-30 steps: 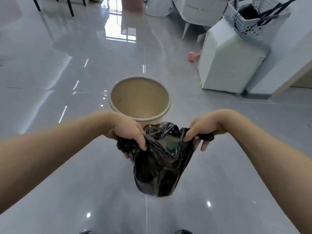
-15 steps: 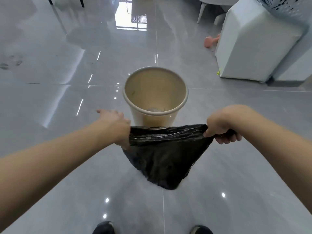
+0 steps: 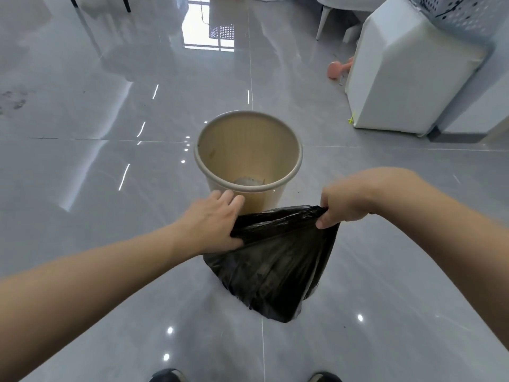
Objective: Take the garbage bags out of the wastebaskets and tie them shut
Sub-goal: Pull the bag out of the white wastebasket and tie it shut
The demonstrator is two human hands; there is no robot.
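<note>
Head view: right hand [image 3: 347, 202] clamps its fingers on the bag [image 3: 278, 266]; left hand [image 3: 212, 224] only thumb-pinches it, fingers straight, so that end may slip and spill.

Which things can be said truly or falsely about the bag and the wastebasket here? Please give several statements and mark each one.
1. The garbage bag is out of the wastebasket. True.
2. The bag's mouth is knotted. False: it is untied and stretched flat between the left hand and the right hand.
3. The right hand grips one end of the bag's mouth. True.
4. The wastebasket lies on its side. False: it stands upright on the floor.
</note>
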